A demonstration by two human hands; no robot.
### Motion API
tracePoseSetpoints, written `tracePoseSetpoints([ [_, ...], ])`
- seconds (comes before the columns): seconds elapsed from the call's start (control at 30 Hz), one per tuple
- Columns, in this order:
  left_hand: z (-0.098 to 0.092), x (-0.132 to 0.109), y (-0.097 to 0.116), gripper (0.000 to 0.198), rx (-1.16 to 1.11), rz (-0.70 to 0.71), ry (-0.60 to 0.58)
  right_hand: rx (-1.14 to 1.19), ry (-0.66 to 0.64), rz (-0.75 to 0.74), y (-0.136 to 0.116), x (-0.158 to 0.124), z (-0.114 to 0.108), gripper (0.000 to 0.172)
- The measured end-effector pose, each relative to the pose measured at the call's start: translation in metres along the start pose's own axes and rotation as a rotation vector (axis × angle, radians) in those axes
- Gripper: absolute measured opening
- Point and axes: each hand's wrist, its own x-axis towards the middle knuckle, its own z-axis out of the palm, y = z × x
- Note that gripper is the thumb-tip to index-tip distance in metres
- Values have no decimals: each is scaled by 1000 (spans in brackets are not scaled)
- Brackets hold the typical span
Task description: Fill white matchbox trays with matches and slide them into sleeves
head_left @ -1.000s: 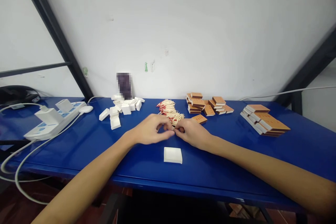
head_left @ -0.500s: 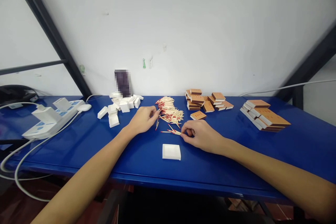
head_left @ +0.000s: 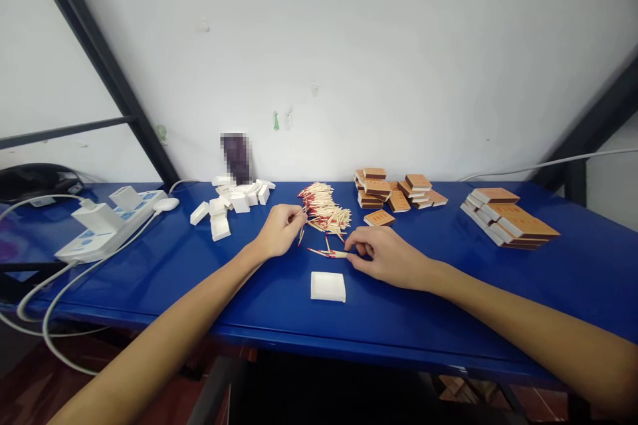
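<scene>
A heap of red-tipped matches [head_left: 323,207] lies on the blue table [head_left: 448,292]. My left hand [head_left: 280,231] rests at the heap's left edge, fingers curled and pinching at a match there. My right hand [head_left: 386,255] sits lower right of the heap, its fingertips closed on a small bunch of matches [head_left: 329,253] lying on the table. A white inner matchbox tray [head_left: 327,286] lies just in front of both hands, untouched.
A pile of white trays [head_left: 232,200] lies at the back left. Orange matchbox sleeves [head_left: 396,194] are stacked behind the heap, and more [head_left: 508,224] at the right. A white power strip [head_left: 107,220] with cables occupies the far left.
My hands, pinched together a second ago, have separated. The left went up to the heap's left edge; the right stayed low with a few matches pulled out onto the table.
</scene>
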Motion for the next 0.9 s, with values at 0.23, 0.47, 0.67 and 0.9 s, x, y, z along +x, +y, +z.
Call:
tracePoseSetpoints([
  [0.23, -4, -2, 6, 25, 236, 192, -159, 18, 4, -4, 3, 3, 2, 8],
  [0.47, -14, -1, -1, 13, 299, 85, -259, 30, -2, 18, 4, 4, 1, 7],
  [0.67, -25, 3, -12, 14, 417, 88, -297, 10, -22, 4, 1, 3, -1, 7],
  [0.9, -29, 6, -14, 32, 533, 89, -242, -14, -27, 10, -2, 2, -1, 6],
])
